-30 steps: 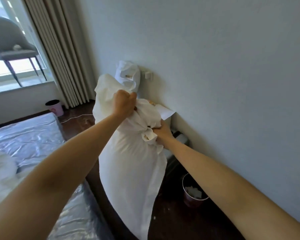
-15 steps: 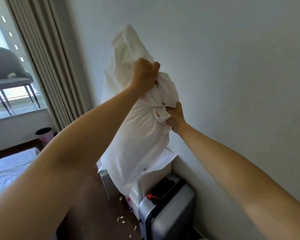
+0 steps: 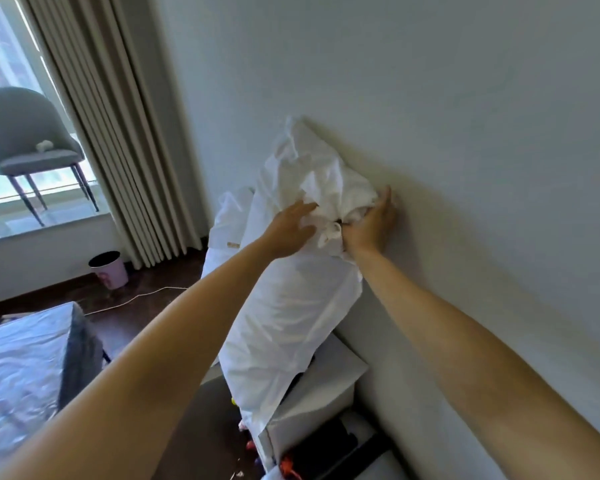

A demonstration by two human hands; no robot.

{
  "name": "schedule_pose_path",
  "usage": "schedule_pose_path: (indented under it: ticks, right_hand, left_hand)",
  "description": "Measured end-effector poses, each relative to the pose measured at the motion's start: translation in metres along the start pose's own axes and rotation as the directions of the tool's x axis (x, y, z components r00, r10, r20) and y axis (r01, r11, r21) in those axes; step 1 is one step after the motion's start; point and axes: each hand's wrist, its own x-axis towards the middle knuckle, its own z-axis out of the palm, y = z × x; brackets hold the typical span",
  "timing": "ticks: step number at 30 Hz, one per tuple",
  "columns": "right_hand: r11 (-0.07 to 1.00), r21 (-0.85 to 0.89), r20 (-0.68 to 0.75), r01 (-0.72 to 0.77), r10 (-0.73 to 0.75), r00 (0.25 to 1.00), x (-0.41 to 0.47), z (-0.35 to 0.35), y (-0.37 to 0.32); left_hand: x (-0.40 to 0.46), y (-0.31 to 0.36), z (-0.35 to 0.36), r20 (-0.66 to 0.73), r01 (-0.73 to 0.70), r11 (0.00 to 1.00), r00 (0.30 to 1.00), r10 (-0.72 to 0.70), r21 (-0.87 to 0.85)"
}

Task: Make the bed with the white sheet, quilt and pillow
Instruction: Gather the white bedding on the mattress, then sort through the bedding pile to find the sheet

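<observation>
Currently the pillow (image 3: 291, 306) stands upright on a white cabinet (image 3: 321, 386) against the right wall, right hand (image 3: 371, 223) gripping bunched case fabric, left hand (image 3: 291, 225) flat with straight fingers, likely steadying it.

Bright daylight from the window (image 3: 32, 109) at upper left; soft, slightly smeared wide-angle picture.

The glass is blown out to near white, with the chair (image 3: 28, 140) in front of it reading dark and flat. Light rakes across the wall (image 3: 430, 98), and the pillow (image 3: 291, 289) and right hand (image 3: 371, 225) cast a soft, faint shadow on it to the right. The plastic-wrapped mattress (image 3: 18, 368) shows patchy glare. The floor (image 3: 146, 299) is dim. The curtain (image 3: 118, 133) folds lean and bow with lens distortion, and both forearms swell at the lower edges. Fine detail is mushy throughout, the clutter at the bottom edge most of all.
</observation>
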Motion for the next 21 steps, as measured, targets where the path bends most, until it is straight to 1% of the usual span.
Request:
schedule_pose_path:
  ticks: [1, 2, 3, 4, 5, 6, 7, 8, 9, 10, 12, 13, 15, 17, 18, 20, 21]
  right_hand:
    - [0.991, -0.055, -0.096, 0.122, -0.127, 0.987, -0.007, 0.001, -0.008]
    - [0.954, -0.138, -0.161, 0.267, -0.287, 0.944, -0.013, 0.002, -0.018]
    - [0.888, -0.207, -0.183, 0.41, -0.447, 0.876, -0.021, 0.004, -0.029]
    - [0.814, -0.242, -0.172, 0.528, -0.571, 0.803, -0.027, 0.01, -0.039]
    - [0.758, -0.245, -0.148, 0.605, -0.646, 0.749, -0.033, 0.016, -0.046]
    - [0.73, -0.206, -0.11, 0.652, -0.679, 0.725, -0.04, 0.023, -0.053]
    - [0.727, -0.151, -0.066, 0.67, -0.683, 0.727, -0.045, 0.028, -0.056]
    - [0.74, -0.092, 0.002, 0.667, -0.67, 0.743, -0.05, 0.034, -0.058]
    - [0.759, -0.06, 0.087, 0.649, -0.643, 0.761, -0.057, 0.04, -0.059]
    - [0.771, -0.053, 0.177, 0.635, -0.618, 0.766, -0.064, 0.045, -0.058]
    - [0.803, -0.007, 0.366, 0.596, -0.552, 0.749, -0.089, 0.057, -0.06]
    - [0.84, 0.056, 0.45, 0.54, -0.504, 0.737, -0.105, 0.063, -0.064]
    - [0.918, 0.177, 0.607, 0.353, -0.385, 0.695, -0.141, 0.075, -0.07]
    - [0.955, 0.215, 0.734, 0.205, -0.296, 0.611, -0.191, 0.088, -0.073]
    - [0.963, 0.216, 0.788, 0.158, -0.268, 0.555, -0.218, 0.094, -0.074]
    - [0.974, 0.203, 0.884, 0.098, -0.226, 0.41, -0.288, 0.101, -0.078]
    - [0.976, 0.199, 0.923, 0.087, -0.217, 0.319, -0.326, 0.102, -0.082]
  left_hand:
    - [0.002, -0.001, 0.0, 0.001, 0.004, 1.0, 1.0, -0.004, -0.015]
    - [0.005, 0.0, -0.002, 0.005, 0.007, 0.999, 1.0, -0.007, -0.045]
    - [0.007, -0.001, -0.005, 0.015, 0.012, 0.994, 1.0, -0.011, -0.107]
    - [0.008, -0.002, -0.008, 0.014, 0.01, 0.985, 1.0, -0.008, -0.175]
    - [0.006, -0.004, -0.012, -0.021, 0.005, 0.973, 1.0, -0.01, -0.231]
    - [0.001, -0.012, -0.015, -0.09, 0.014, 0.964, 0.995, -0.039, -0.264]
    - [-0.008, -0.019, -0.018, -0.175, 0.03, 0.963, 0.981, -0.08, -0.269]
    - [-0.02, -0.028, -0.019, -0.25, 0.067, 0.963, 0.959, -0.134, -0.26]
    - [-0.036, -0.039, -0.02, -0.289, 0.113, 0.96, 0.939, -0.187, -0.255]
    - [-0.054, -0.051, -0.021, -0.287, 0.17, 0.95, 0.926, -0.245, -0.262]
    - [-0.103, -0.08, -0.027, -0.246, 0.319, 0.912, 0.891, -0.381, -0.258]
    - [-0.128, -0.094, -0.032, -0.235, 0.382, 0.889, 0.867, -0.44, -0.253]
    - [-0.18, -0.113, -0.04, -0.233, 0.47, 0.84, 0.815, -0.531, -0.271]
    - [-0.243, -0.123, -0.046, -0.251, 0.53, 0.795, 0.76, -0.599, -0.294]
    - [-0.274, -0.124, -0.048, -0.261, 0.557, 0.776, 0.734, -0.627, -0.297]
    - [-0.355, -0.125, -0.052, -0.289, 0.634, 0.725, 0.665, -0.689, -0.269]
    - [-0.399, -0.124, -0.054, -0.3, 0.677, 0.688, 0.621, -0.724, -0.262]
